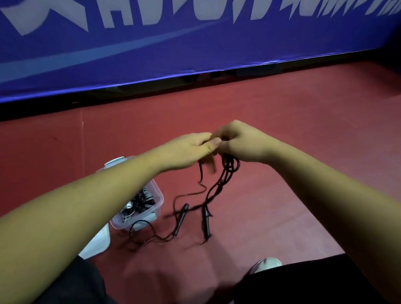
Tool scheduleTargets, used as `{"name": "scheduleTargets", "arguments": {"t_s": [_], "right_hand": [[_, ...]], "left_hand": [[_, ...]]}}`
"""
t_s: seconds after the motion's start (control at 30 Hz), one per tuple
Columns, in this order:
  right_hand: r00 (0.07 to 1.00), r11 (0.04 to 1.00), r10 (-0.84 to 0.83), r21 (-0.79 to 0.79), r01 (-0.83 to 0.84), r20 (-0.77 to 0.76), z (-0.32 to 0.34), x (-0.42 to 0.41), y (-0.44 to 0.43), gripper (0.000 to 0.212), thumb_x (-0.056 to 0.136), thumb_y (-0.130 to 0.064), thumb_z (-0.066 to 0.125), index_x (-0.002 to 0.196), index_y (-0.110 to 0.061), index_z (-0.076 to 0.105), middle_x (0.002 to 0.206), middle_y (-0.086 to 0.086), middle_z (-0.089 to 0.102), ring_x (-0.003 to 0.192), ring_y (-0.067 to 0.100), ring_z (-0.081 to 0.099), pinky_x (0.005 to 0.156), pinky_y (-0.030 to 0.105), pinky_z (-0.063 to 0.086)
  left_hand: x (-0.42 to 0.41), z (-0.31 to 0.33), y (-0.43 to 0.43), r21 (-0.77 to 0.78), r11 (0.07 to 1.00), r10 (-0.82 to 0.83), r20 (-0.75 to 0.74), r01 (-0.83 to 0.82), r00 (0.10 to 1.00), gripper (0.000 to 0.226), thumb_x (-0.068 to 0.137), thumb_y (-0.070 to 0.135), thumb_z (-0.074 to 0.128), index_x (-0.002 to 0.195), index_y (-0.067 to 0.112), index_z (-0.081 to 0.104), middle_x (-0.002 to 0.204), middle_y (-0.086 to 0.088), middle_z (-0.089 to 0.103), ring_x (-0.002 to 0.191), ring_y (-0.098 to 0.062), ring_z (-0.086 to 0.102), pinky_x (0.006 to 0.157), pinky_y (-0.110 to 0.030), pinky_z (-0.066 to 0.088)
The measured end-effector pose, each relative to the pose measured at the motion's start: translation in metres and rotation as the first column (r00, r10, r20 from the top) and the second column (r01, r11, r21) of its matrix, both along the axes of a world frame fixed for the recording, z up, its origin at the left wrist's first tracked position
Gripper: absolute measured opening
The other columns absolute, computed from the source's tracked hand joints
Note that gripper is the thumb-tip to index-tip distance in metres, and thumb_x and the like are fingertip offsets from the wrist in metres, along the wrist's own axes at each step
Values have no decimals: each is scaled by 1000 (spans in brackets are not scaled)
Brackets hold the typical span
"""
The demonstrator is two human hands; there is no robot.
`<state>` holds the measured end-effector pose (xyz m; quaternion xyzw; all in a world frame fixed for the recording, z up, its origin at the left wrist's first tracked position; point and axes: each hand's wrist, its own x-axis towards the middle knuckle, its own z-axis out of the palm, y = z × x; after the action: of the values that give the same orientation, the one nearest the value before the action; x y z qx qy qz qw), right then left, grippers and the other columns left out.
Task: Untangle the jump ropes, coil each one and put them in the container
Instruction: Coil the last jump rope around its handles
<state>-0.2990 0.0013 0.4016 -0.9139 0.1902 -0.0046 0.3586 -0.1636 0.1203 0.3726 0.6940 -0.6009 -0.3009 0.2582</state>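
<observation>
box (159, 203): coiled ropes (141, 201) inside
left hand (190, 150): fingers pinch black rope (225, 177)
right hand (241, 143): fingers curled round same rope

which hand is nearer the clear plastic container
Left. The left hand is up-right of the container; the right hand is farther right. Both grip the jump rope.

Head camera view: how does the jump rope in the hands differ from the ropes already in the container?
The held jump rope hangs in loose loops from the left hand and right hand, its handles trailing on the floor; the stored ropes lie bundled inside the clear container. The held jump rope is gripped; the stored ropes are untouched. Both look mostly black.
</observation>
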Motion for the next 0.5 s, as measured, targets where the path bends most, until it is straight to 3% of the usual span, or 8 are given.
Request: {"name": "scheduleTargets", "arguments": {"t_s": [0.03,0.1,0.17,0.23,0.3,0.43,0.47,0.5], "right_hand": [[1000,1000,-2,-17,2,-13,0,0,-2,13,91,-10,63,85,-9,74,64,-2,59,52,5,46,53,21,38],[994,997,-17,-77,8,-109,-5,-5,-8,13,91,-18,67,82,-11,74,60,-4,57,50,3,45,52,19,39],[969,986,-69,-165,29,-237,-16,-14,-21,14,89,-19,68,82,-9,73,64,1,58,58,10,49,59,28,43],[920,974,-148,-214,72,-362,-29,-30,-40,14,87,-18,67,83,-6,73,70,7,61,67,18,53,66,33,48],[888,974,-208,-169,150,-411,-36,-52,-55,14,87,-18,68,79,-8,73,70,5,67,68,18,57,65,29,47],[926,975,-223,-53,217,-304,-33,-61,-57,22,91,-23,69,74,-11,74,70,2,72,62,10,59,68,27,47],[939,980,-198,-44,194,-282,-28,-53,-49,24,93,-24,68,71,-13,72,65,0,69,56,8,57,63,25,46],[951,986,-169,-28,167,-258,-24,-44,-40,27,94,-24,67,69,-14,69,60,-1,66,50,6,54,57,21,44]], "left_hand": [[2,0,1,-1,1000,-10,-2,10,1000,28,104,39,41,88,22,56,65,7,61,69,-12,65,64,-24,43],[12,0,2,-43,999,30,-23,-31,999,31,103,33,48,77,19,59,49,8,49,45,-7,49,51,-23,39],[31,2,-1,-122,976,173,-70,-180,982,34,102,25,51,69,19,58,42,9,44,38,-4,37,44,-20,33],[61,8,0,-151,888,396,-231,-435,888,37,103,19,48,66,17,54,35,9,41,33,-1,32,39,-18,27],[95,7,11,-128,799,542,-269,-587,796,39,104,20,46,66,15,52,35,7,39,31,-2,30,37,-16,25],[117,-16,26,79,842,538,-61,-533,841,33,104,20,47,74,12,57,58,-5,55,40,-11,48,50,-23,39],[114,-22,24,133,855,497,71,-501,865,26,103,20,48,83,11,62,74,-12,65,54,-12,60,60,-26,47],[109,-26,20,154,870,435,211,-469,875,18,101,21,52,101,9,65,100,-17,69,80,-16,68,78,-30,51]]}}
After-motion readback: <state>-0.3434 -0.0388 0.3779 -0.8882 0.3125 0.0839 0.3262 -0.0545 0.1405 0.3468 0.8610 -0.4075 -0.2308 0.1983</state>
